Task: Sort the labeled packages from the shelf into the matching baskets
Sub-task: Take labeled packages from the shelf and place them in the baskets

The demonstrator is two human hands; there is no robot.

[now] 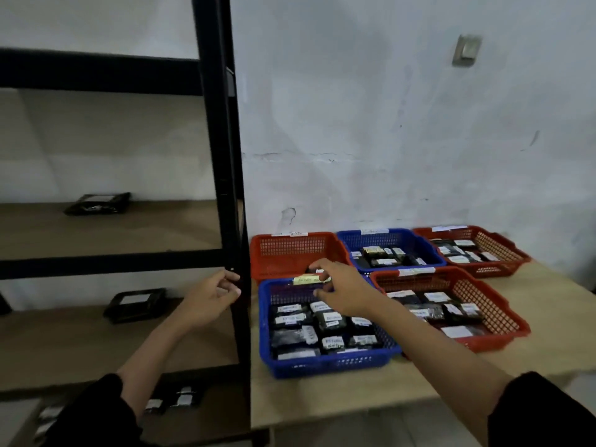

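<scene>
My right hand reaches over the far rim of the near blue basket and pinches a small black labeled package, which sits at the front of the near-empty left red basket. The blue basket holds several black packages with white labels. My left hand hangs with loosely curled fingers beside the black shelf post and holds nothing. Black packages lie on the shelf: one on the upper board, one on the middle board, several on the lowest.
Three more baskets stand on the low wooden table: a far blue one, a far right red one and a near right red one, all with labeled packages. A white wall rises behind. A wall switch sits high right.
</scene>
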